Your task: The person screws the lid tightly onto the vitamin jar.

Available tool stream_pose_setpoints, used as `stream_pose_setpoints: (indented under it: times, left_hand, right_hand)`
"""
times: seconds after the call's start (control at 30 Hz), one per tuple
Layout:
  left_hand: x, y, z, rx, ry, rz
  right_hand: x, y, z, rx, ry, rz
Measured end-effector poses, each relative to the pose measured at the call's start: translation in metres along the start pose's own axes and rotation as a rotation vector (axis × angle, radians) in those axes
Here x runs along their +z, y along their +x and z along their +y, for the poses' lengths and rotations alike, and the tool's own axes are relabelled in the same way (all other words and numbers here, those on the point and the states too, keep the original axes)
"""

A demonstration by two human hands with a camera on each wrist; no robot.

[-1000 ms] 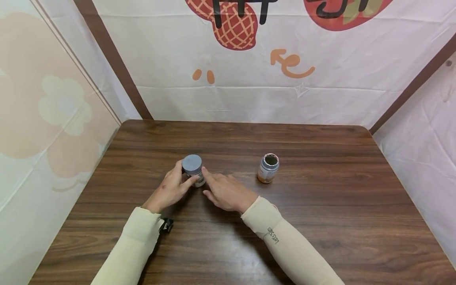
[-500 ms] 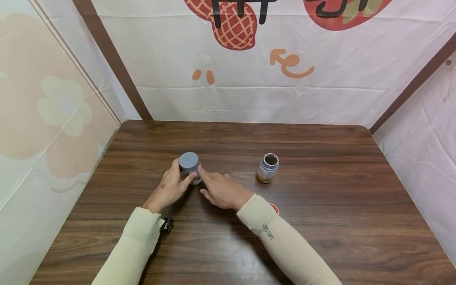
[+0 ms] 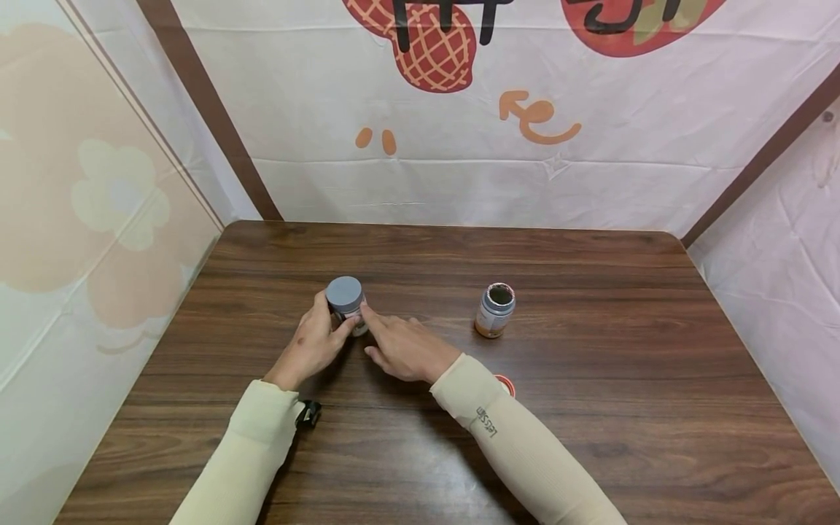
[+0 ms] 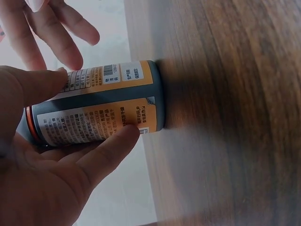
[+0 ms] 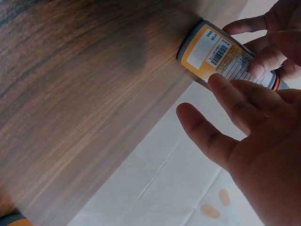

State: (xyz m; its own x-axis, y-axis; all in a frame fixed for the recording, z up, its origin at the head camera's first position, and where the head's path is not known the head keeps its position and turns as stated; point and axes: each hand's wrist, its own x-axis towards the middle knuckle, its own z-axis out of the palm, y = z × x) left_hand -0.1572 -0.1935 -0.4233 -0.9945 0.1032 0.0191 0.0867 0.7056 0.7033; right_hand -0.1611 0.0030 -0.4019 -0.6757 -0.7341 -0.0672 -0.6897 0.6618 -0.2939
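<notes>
A small jar with a grey-blue lid (image 3: 344,293) stands left of the table's middle. My left hand (image 3: 311,346) grips it from the left, thumb on the near side and fingers round the far side. In the left wrist view the jar (image 4: 96,96) shows an orange and white printed label, its base at the wood surface. My right hand (image 3: 407,350) reaches in from the right with fingers extended, the index fingertip at the jar's side just below the lid. The right wrist view shows the barcode side of the jar (image 5: 211,54) beyond those fingers.
A second, lidless jar (image 3: 494,313) with a dark inside stands to the right on the brown wooden table (image 3: 623,350). A red-rimmed round piece (image 3: 505,384) lies partly hidden behind the right sleeve (image 3: 505,437). A printed cloth (image 3: 459,189) hangs behind the table.
Both hands and the lidded jar have shifted slightly left and away from me. The red-rimmed piece has come more into view beside the right sleeve. The lidless jar has stayed put.
</notes>
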Motion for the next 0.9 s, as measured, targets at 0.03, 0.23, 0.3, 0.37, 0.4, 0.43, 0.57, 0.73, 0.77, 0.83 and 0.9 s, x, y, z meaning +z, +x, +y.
stream_pose_setpoints:
  times: [0.03, 0.23, 0.3, 0.37, 0.4, 0.43, 0.57, 0.73, 0.77, 0.83, 0.9]
  left_hand:
    - [0.0000, 0.0003, -0.0001, -0.002, 0.001, 0.002]
    - [-0.0003, 0.0020, 0.0000, -0.005, 0.009, 0.009]
    - [-0.0006, 0.0022, -0.0001, -0.009, 0.011, 0.006]
    - [-0.0009, 0.0026, -0.0001, -0.010, 0.010, 0.003]
    - [-0.0010, 0.0027, 0.0000, -0.009, 0.011, 0.004]
    - [-0.0009, 0.0027, -0.0003, -0.009, 0.012, 0.006]
    - [-0.0006, 0.0025, -0.0006, -0.001, 0.014, 0.018]
    - [-0.0002, 0.0018, -0.0003, 0.001, 0.018, 0.024]
    - [-0.0001, 0.0018, 0.0001, 0.001, 0.017, 0.024]
    - [0.0001, 0.0019, 0.0002, -0.001, 0.015, 0.024]
    - [0.0006, 0.0021, 0.0002, -0.003, 0.013, 0.025]
  right_hand:
    - [-0.0001, 0.0004, -0.0001, 0.001, -0.002, 0.001]
    - [0.0002, 0.0027, -0.0010, 0.009, -0.016, 0.006]
    - [0.0003, 0.0033, -0.0011, 0.010, -0.015, 0.007]
    - [0.0005, 0.0039, -0.0010, 0.010, -0.015, 0.007]
    - [0.0004, 0.0041, -0.0010, 0.009, -0.014, 0.005]
    - [0.0007, 0.0042, -0.0009, 0.009, -0.015, 0.006]
    - [0.0012, 0.0049, -0.0003, 0.008, -0.020, 0.004]
    - [0.0013, 0.0053, 0.0001, 0.003, -0.019, 0.006]
    - [0.0015, 0.0054, 0.0003, 0.000, -0.019, 0.008]
    - [0.0019, 0.0056, 0.0006, -0.007, -0.020, 0.016]
    - [0.0024, 0.0057, 0.0010, -0.014, -0.018, 0.023]
